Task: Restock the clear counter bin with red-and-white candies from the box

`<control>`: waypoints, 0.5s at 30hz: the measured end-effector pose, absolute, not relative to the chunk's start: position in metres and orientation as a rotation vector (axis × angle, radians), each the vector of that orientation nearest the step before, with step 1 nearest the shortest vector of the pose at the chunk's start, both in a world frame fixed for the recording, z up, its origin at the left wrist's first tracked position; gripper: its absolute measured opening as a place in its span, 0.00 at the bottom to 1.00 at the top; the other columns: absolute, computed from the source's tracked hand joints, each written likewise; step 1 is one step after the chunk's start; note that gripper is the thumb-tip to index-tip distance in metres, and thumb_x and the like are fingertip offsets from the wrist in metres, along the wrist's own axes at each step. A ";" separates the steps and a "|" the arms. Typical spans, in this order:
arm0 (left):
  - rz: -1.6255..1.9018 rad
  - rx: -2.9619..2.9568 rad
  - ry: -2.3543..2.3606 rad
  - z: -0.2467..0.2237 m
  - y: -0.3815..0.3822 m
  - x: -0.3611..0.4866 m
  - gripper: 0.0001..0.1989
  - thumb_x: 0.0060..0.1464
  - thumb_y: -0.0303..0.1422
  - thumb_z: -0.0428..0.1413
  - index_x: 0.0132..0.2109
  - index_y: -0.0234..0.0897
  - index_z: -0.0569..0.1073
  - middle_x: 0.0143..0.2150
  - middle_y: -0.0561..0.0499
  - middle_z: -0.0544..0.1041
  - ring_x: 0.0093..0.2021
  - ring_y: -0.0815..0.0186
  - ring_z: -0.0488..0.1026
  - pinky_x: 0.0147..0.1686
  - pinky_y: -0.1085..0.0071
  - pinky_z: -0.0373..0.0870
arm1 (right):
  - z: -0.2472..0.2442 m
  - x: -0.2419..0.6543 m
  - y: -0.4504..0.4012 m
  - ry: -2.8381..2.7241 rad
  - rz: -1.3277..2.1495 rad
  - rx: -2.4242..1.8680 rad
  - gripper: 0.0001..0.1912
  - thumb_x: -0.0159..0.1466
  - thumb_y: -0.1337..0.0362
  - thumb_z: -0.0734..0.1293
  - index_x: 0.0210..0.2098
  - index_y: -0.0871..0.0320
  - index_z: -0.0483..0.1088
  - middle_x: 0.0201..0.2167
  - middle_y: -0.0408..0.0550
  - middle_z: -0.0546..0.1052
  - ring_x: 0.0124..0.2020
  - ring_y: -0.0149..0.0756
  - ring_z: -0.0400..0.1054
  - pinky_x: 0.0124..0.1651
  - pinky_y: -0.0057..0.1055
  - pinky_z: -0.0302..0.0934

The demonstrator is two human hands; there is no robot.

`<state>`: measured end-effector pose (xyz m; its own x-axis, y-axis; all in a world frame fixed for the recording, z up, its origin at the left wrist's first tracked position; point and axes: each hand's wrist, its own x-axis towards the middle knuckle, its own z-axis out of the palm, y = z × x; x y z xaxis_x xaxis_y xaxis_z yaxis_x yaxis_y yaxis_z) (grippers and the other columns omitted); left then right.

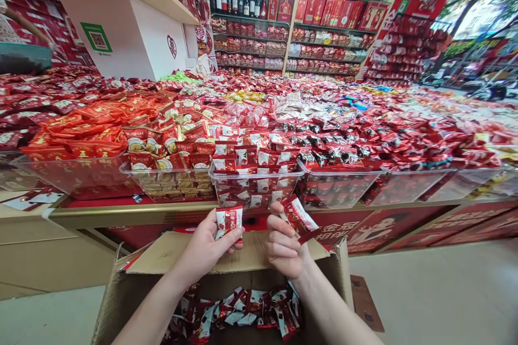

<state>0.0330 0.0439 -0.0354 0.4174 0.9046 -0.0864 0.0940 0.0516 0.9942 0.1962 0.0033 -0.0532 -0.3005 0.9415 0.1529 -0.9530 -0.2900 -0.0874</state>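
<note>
My left hand (206,250) holds a small red-and-white candy packet (229,221) upright between thumb and fingers. My right hand (283,248) grips a second red-and-white packet (300,218), tilted to the right. Both hands hover above an open cardboard box (162,259) holding several packets of the same kind (251,310). Just beyond the hands stands a clear plastic bin (254,186) filled with matching red-and-white packets.
A long counter (121,213) carries a row of clear bins heaped with red, orange and durian-labelled sweets. Behind it stand shelves (291,11) of bottles and red gift boxes, and a white box (121,38). Pale floor (445,291) lies to the right.
</note>
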 end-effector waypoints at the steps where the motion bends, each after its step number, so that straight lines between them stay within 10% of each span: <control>1: 0.800 1.392 0.971 -0.035 0.045 0.033 0.13 0.48 0.34 0.57 0.39 0.37 0.62 0.30 0.56 0.72 0.25 0.70 0.73 0.22 0.78 0.66 | -0.052 0.191 0.001 -0.173 1.919 0.108 0.06 0.60 0.66 0.62 0.27 0.61 0.64 0.14 0.28 0.58 0.06 0.10 0.38 0.07 0.06 0.30; 15: 0.900 1.305 0.944 -0.040 0.046 0.034 0.13 0.44 0.32 0.60 0.37 0.37 0.66 0.29 0.56 0.71 0.24 0.73 0.68 0.25 0.77 0.68 | -0.061 0.136 -0.038 -0.124 2.408 -0.029 0.32 0.60 0.42 0.46 0.09 0.58 0.43 0.00 0.28 0.41 0.03 0.12 0.25 0.06 0.10 0.22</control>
